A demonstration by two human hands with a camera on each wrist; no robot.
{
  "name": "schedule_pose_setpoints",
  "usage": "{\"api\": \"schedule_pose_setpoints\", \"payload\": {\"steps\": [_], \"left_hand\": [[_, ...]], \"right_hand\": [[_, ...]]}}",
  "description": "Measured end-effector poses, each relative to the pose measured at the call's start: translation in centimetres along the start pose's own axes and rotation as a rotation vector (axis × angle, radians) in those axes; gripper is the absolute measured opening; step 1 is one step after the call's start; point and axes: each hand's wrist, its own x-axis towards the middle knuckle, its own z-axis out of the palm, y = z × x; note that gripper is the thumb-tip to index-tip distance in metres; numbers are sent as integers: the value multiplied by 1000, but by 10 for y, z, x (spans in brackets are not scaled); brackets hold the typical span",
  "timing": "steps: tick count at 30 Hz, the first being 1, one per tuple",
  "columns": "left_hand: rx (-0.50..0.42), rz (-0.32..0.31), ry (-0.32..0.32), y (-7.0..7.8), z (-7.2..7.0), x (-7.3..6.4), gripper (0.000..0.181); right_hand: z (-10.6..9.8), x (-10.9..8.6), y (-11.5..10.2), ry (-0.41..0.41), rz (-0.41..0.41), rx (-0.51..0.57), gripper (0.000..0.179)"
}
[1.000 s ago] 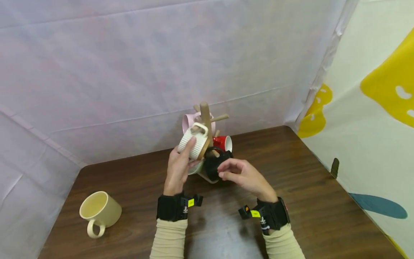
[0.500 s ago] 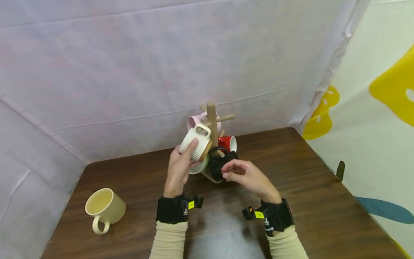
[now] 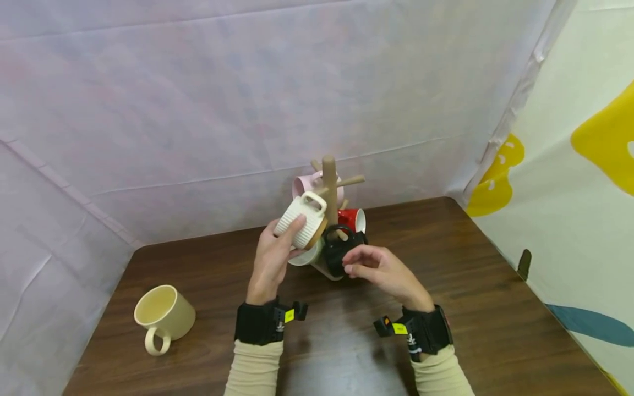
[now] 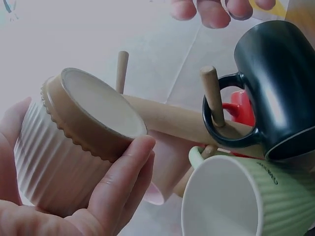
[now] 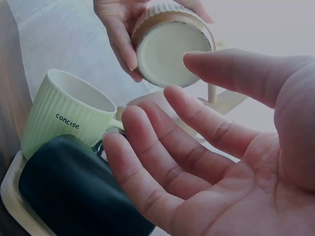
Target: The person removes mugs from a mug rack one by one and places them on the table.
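Note:
My left hand (image 3: 272, 253) grips a white ribbed mug (image 3: 296, 217) with a brown band round its base. The mug is tilted, its handle up beside a peg of the wooden mug rack (image 3: 329, 176); in the left wrist view its pale underside (image 4: 103, 101) faces the rack. My right hand (image 3: 383, 272) holds nothing, its fingers loosely bent in front of the black mug (image 3: 334, 256). That mug hangs by its handle from a lower peg (image 4: 211, 93). Whether the right fingertips touch it I cannot tell.
A pink mug (image 3: 300, 186), a red mug (image 3: 350, 220) and a light green mug (image 5: 69, 113) are also at the rack. On the table's left stands a cream mug (image 3: 165, 313). White cloth (image 3: 208, 110) hangs behind the brown table (image 3: 218, 352).
The head view has shifted, so the scene lies farther right. Relative to the rack's post, my left hand and the white mug have moved a little left. My right hand stays by the black mug.

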Motion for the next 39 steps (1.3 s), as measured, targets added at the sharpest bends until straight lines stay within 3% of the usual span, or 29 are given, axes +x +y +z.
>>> {"api": "schedule_pose_setpoints", "payload": {"steps": [11, 18, 30, 39], "left_hand": [[45, -35, 4, 1, -10, -9, 77], [93, -18, 15, -4, -18, -20, 73], [192, -33, -24, -11, -32, -35, 75], [255, -8, -33, -20, -40, -36, 74]], "right_hand": [[-6, -4, 0, 7, -21, -16, 23], [-8, -9, 2, 8, -14, -5, 26], [-9, -14, 0, -3, 8, -4, 26], [-6, -12, 0, -8, 12, 16, 28]]}}
